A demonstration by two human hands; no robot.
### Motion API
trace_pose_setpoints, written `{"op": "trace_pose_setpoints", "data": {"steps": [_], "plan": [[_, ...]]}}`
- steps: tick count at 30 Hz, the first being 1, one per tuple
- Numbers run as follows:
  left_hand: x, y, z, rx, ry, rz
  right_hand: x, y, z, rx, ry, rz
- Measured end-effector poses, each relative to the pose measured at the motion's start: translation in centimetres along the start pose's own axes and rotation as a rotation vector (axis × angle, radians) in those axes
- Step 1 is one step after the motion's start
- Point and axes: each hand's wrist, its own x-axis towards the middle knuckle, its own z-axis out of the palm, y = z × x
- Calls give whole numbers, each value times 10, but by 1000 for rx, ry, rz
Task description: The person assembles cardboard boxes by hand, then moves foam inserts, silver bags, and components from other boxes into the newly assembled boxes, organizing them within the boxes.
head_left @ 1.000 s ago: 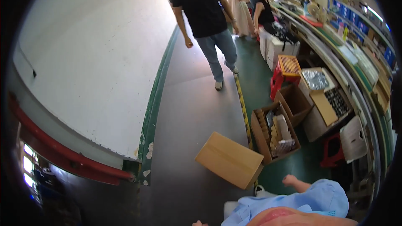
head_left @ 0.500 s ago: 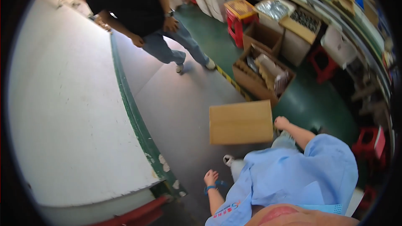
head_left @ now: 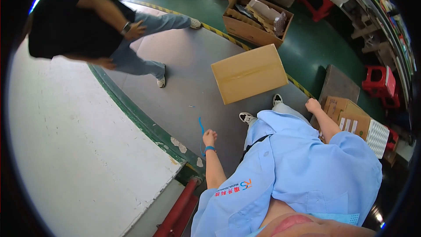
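Seen from above, looking down over a light blue work shirt (head_left: 307, 166) to a grey floor (head_left: 193, 74). Left hand (head_left: 209, 138) hanging low at the side, fingers curled inward around a thin blue strap (head_left: 201, 127); strap rising from between the curled fingers in a short arc above the knuckles, and possibly trailing below the wrist, though too thin to tell. Blue band around the left wrist (head_left: 210, 149). Right hand (head_left: 312, 105) out to the other side, fingers drawn together into a loose fist, nothing visibly pinched; fingertips themselves hidden, so exact grip impossible to tell.

Closed cardboard box (head_left: 249, 73) lying flat on the floor, ahead of both hands, between them and nearer the right fingers than the left, touching neither. Two pale shoes (head_left: 247, 117) just below the box, between the hands. Beside the right fingers, on their outer side, a stack of brown cartons (head_left: 351, 116) and a flat dark board (head_left: 337, 85). Well beyond the fingers, an open carton of packing scraps (head_left: 256, 17) and red plastic stools (head_left: 379, 81) on a green floor strip. Far ahead of the left fingers, another person in a black top and jeans (head_left: 87, 22), mid-stride. Outward from the left fingers, a white surface (head_left: 66, 158) with a green edge.
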Motion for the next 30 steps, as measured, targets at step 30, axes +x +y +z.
{"op": "trace_pose_setpoints", "data": {"steps": [30], "plan": [[425,158,333,221,77,-10,352,-68,158,1242,164,480]]}}
